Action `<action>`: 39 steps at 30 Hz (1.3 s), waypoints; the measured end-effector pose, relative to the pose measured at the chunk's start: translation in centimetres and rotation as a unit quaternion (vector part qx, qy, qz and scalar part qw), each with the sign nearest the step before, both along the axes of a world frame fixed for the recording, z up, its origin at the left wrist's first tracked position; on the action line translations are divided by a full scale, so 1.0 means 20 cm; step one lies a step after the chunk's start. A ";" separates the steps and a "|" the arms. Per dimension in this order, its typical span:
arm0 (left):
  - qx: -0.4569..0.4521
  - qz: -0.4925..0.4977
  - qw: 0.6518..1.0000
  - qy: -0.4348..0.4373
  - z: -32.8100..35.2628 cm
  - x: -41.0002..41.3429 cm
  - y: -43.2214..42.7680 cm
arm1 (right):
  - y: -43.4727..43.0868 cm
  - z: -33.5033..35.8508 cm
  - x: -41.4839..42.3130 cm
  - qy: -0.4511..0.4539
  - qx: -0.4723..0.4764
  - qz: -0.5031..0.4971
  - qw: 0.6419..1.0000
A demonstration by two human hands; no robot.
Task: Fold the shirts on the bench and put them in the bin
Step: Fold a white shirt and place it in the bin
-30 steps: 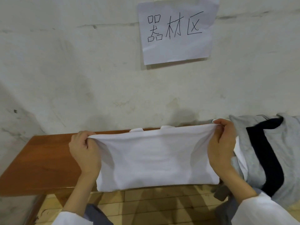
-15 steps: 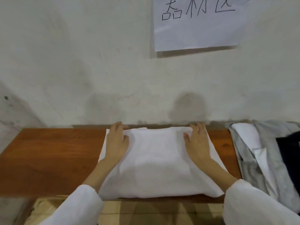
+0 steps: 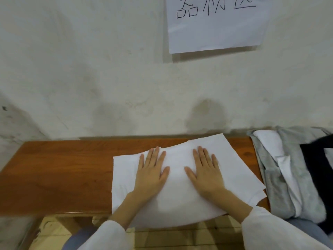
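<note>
A folded white shirt (image 3: 232, 170) lies on the brown wooden bench (image 3: 59, 174), its near edge hanging a little over the bench's front. My left hand (image 3: 151, 172) lies flat on the shirt's left half with straight fingers. My right hand (image 3: 205, 172) presses flat on the right half, fingers spread. Neither hand grips the cloth. No bin is in view.
A heap of other shirts (image 3: 288, 177), grey, white and dark navy, lies on the bench's right end, close to the folded shirt. A pale wall (image 3: 90, 69) stands right behind the bench with a paper sign (image 3: 216, 29) taped to it. Tiled floor (image 3: 162, 237) shows below.
A second ago both hands pinched the white shirt's top corners and held it up. They laid it folded on the bench, then slid from its far edge toward the middle, flat.
</note>
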State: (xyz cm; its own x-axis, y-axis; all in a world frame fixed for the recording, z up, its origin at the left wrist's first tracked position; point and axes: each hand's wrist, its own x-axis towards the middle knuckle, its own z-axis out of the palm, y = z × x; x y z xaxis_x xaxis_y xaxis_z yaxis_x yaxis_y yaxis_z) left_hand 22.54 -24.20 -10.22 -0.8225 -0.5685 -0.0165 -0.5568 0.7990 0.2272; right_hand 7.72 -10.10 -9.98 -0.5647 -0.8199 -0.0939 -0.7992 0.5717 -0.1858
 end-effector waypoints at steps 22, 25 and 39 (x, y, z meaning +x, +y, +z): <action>-0.125 0.142 0.947 0.258 0.17 0.26 -0.10 | 0.01 0.20 -0.29 -0.079 -0.383 -0.190 0.901; -0.140 0.166 0.946 0.243 0.20 0.24 -0.16 | -0.07 0.26 -0.33 -0.048 -0.366 -0.190 0.910; -0.044 -0.136 0.989 0.030 0.01 -0.08 -0.10 | 0.03 0.03 0.26 -0.060 0.007 -0.151 0.987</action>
State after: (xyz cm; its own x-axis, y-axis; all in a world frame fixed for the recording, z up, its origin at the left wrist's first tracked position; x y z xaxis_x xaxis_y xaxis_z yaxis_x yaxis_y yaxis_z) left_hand 20.93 -26.13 -9.92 -0.9434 -0.3229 0.0758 -0.3061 0.9356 0.1760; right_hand 12.85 -9.47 -9.30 -0.7675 -0.6140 -0.1844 -0.5647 0.7836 -0.2589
